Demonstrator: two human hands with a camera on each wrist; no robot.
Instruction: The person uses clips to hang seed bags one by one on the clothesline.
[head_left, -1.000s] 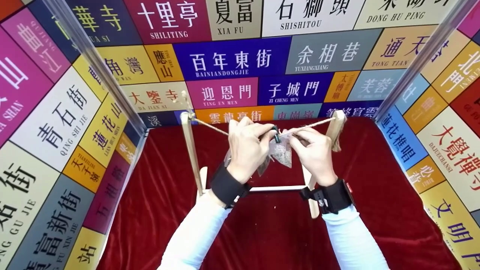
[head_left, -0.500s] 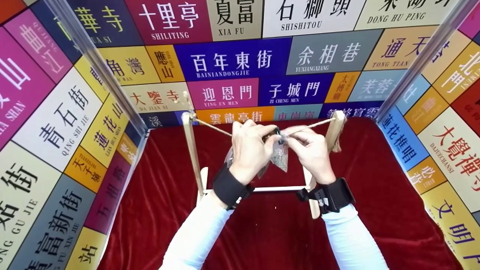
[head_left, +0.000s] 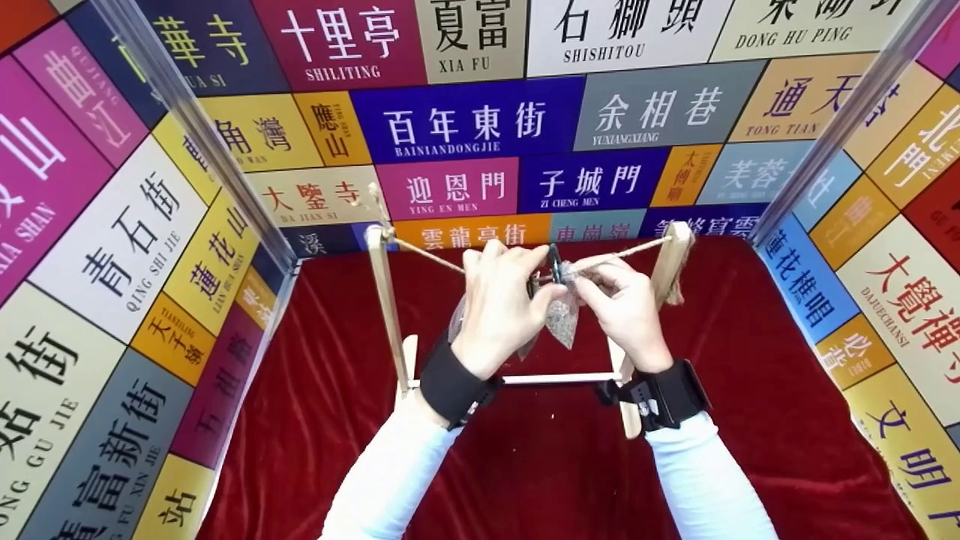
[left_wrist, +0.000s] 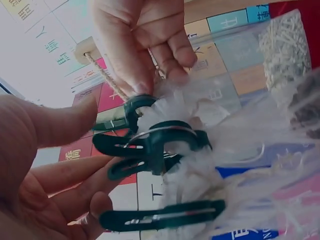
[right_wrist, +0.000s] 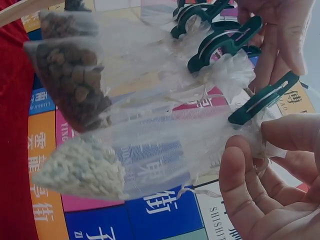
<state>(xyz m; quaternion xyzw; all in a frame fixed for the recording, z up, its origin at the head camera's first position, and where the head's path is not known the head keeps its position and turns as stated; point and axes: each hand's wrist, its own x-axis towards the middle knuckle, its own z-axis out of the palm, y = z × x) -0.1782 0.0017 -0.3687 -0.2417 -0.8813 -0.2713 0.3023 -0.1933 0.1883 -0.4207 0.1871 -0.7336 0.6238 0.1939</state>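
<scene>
My right hand (head_left: 626, 304) pinches the gathered top of a clear plastic bag (right_wrist: 157, 160) with pale pellets in its bottom corner, close to the twine (head_left: 637, 246). A dark green clip (right_wrist: 262, 100) sits across that bag's neck, right by my right thumb. My left hand (head_left: 499, 304) is spread around the clip handles; its thumb (left_wrist: 80, 122) and fingers stand apart with no grip on them. Beside the pellet bag, another clear bag (right_wrist: 75, 80) of brown pebbles hangs from a second green clip (right_wrist: 225, 42). In the head view my left hand hides most of these bags.
A wooden frame has a left post (head_left: 386, 307) and a right post (head_left: 667, 262), with the twine strung between them and a low crossbar (head_left: 559, 379). Red velvet cloth (head_left: 540, 480) covers the table. Sign-printed panels (head_left: 465, 112) enclose the back and sides.
My left fingers have spread off the green clip, which now shows more fully beside the twine. My right hand has shifted slightly left, still pinching the bag, which hangs a little lower.
</scene>
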